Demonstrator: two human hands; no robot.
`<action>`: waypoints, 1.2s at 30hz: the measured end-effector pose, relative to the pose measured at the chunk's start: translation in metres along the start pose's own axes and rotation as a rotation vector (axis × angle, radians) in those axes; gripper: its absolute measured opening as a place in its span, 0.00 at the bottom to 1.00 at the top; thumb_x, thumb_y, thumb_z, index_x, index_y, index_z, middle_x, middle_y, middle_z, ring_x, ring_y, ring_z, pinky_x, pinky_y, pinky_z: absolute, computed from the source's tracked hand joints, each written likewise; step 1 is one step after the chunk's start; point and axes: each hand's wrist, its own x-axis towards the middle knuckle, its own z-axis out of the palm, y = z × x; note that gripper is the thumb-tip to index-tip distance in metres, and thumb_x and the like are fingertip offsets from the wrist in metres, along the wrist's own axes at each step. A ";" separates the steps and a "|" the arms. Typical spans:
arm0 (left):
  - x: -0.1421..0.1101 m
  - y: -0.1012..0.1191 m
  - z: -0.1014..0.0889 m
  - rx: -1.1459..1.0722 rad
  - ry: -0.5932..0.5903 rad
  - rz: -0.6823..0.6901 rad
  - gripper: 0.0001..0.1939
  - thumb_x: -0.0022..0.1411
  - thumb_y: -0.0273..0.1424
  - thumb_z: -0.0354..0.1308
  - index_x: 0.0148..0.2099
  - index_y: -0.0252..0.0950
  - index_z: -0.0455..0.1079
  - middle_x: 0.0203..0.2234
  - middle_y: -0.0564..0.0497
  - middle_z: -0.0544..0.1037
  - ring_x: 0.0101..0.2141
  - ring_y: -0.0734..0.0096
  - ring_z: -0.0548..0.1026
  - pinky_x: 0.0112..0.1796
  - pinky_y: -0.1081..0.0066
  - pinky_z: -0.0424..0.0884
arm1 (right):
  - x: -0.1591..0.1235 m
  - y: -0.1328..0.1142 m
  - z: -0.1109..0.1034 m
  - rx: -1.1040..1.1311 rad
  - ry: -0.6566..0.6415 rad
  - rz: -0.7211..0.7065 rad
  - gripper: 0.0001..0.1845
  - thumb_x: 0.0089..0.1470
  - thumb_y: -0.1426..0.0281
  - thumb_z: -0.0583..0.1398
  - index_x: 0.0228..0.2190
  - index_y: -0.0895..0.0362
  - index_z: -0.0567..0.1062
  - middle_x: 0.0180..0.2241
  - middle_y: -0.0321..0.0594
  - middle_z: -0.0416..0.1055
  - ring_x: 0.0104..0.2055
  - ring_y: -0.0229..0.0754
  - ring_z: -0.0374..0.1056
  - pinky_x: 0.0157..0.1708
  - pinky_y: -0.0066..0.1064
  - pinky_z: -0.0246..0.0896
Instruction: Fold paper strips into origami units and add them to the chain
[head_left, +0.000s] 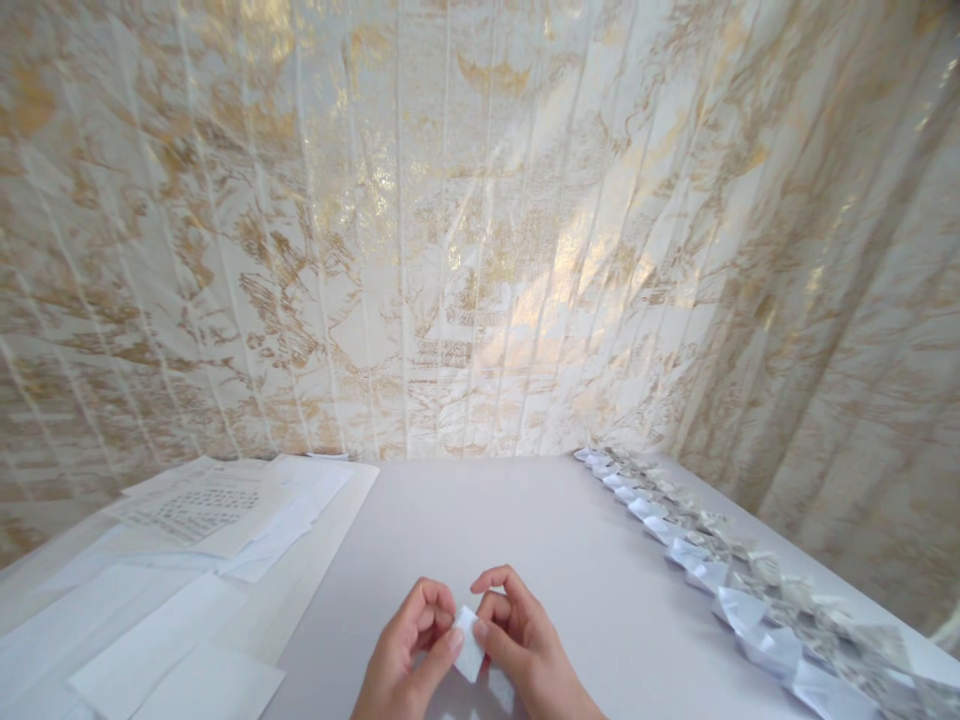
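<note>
Low in the middle of the view, my left hand [409, 650] and my right hand [525, 640] meet over the table [525, 530]. Between them is a small folded piece of white paper [470, 650]. Both hands are closed on it, with fingers curled and thumbs pinching its edges. The paper is held just above the pale table surface, close to the near edge.
Loose white and printed sheets [217, 510] lie spread over the left of the table. A long row of several folded paper pieces [742, 590] runs along the right edge. A white and gold patterned curtain [480, 230] hangs behind and to the right.
</note>
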 end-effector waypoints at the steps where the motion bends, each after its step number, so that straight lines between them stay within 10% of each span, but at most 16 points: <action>1: 0.000 0.000 -0.001 0.027 0.024 0.013 0.20 0.54 0.49 0.63 0.32 0.39 0.63 0.21 0.60 0.65 0.25 0.74 0.66 0.30 0.74 0.60 | 0.000 0.001 0.000 -0.013 -0.012 0.008 0.26 0.48 0.50 0.66 0.36 0.55 0.66 0.22 0.28 0.61 0.23 0.33 0.57 0.25 0.26 0.53; 9: -0.005 0.000 0.005 0.320 -0.008 0.124 0.17 0.60 0.48 0.56 0.36 0.40 0.73 0.36 0.49 0.75 0.38 0.64 0.71 0.36 0.73 0.63 | -0.004 -0.005 -0.006 -0.537 0.137 -0.415 0.08 0.60 0.67 0.56 0.30 0.55 0.64 0.33 0.38 0.64 0.35 0.41 0.62 0.36 0.32 0.58; 14: -0.007 -0.003 0.008 0.177 0.028 -0.048 0.22 0.57 0.54 0.56 0.31 0.39 0.67 0.26 0.54 0.72 0.32 0.67 0.71 0.36 0.73 0.65 | -0.007 -0.015 -0.005 -0.913 -0.039 -0.621 0.11 0.54 0.79 0.57 0.38 0.53 0.67 0.42 0.43 0.67 0.42 0.46 0.63 0.43 0.37 0.59; 22: 0.008 -0.011 -0.012 0.202 0.036 -0.114 0.27 0.58 0.57 0.53 0.24 0.38 0.61 0.10 0.63 0.57 0.17 0.78 0.54 0.24 0.74 0.53 | -0.005 -0.012 -0.009 -0.798 -0.115 -0.531 0.29 0.51 0.80 0.58 0.53 0.51 0.66 0.49 0.45 0.62 0.50 0.48 0.61 0.49 0.38 0.59; 36: 0.009 -0.019 -0.009 -0.043 -0.119 -0.278 0.17 0.56 0.47 0.56 0.27 0.39 0.62 0.05 0.66 0.54 0.11 0.81 0.48 0.19 0.75 0.46 | -0.002 -0.016 -0.010 -0.571 -0.130 -0.352 0.08 0.56 0.62 0.63 0.36 0.50 0.82 0.35 0.40 0.66 0.40 0.45 0.65 0.43 0.36 0.58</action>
